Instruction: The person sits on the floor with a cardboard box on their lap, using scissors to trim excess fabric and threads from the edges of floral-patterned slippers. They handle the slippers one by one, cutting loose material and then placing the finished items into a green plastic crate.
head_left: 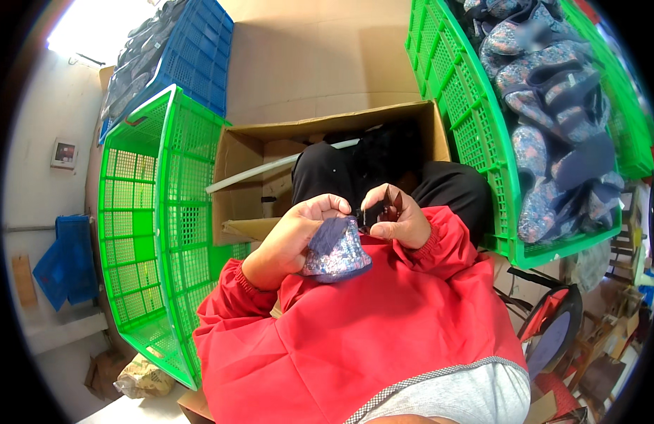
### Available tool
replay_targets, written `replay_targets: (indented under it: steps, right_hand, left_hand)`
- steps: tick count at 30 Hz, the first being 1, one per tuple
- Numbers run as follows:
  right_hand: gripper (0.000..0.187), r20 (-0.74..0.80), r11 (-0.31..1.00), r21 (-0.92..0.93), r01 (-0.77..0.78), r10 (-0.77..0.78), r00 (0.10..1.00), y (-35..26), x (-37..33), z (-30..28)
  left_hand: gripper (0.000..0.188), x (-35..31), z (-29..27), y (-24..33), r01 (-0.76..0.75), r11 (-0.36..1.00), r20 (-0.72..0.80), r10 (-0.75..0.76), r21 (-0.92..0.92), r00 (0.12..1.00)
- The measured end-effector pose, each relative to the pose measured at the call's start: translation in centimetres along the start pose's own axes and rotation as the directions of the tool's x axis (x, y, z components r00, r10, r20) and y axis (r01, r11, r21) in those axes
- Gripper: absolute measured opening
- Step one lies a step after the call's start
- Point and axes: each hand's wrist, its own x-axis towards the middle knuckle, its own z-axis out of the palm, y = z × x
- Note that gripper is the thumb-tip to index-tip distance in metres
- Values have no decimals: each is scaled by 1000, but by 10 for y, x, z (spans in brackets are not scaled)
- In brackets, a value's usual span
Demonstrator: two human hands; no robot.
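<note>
**Close finger work on a small patterned piece, above the lap**

Surroundings, largest first. Right: a bright green plastic mesh crate (475, 120), tilted in view, heaped with floral-and-navy padded cloth pieces (553, 106). Left: a second bright green plastic mesh crate (166, 226), with a blue plastic mesh crate (203, 56) beyond it. Centre: the person's red long-sleeved smock (383, 311); ahead of it, an open brown cardboard box (235, 155) with a slim white rod (270, 167) slanting across it.

Hands. Left hand (295, 230): closed on a floral cloth piece with a navy panel (341, 251), thumb side along its flank, fingertips near its upper tip. Right hand (403, 220): fingers drawn together around a small dark brown object (390, 203); kind unclear, partly hidden by the fingers.

Position: the held piece hangs just right of the left palm, wide edge toward the smock, narrow tip up and toward the right hand. Whether it touches the smock: cannot tell.

Judgement: step in hand appears to be fine two-handed handling at the tip, left hand steadying, right hand working. The next move calls for a firm left pinch, the tip kept exposed, and small, controlled right-finger motion. Soft cloth could fold or slip.
</note>
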Motion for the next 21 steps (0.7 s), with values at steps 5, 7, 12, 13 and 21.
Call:
replay_targets:
  steps: [5,7,12,13,21]
  right_hand:
    - [33,-14,990,-135,51,-54,998,-22,10,5]
    - [27,45,939,-323,120,-111,993,-25,16,0]
    - [20,-112,979,-196,49,-72,991,-22,19,4]
    - [21,-139,981,-183,66,-92,986,-19,20,4]
    - [28,-257,999,-28,-24,16,966,-20,26,-1]
  left_hand:
    - [18,18,6,-1,-34,991,-113,49,132,992]
    - [16,21,9,0,-10,982,-144,37,187,989]
    - [15,27,13,-5,-61,941,-120,106,333,987]
    - [12,29,12,-5,-75,883,-128,151,463,980]
    - [14,29,12,6,-193,372,1,457,908,889]
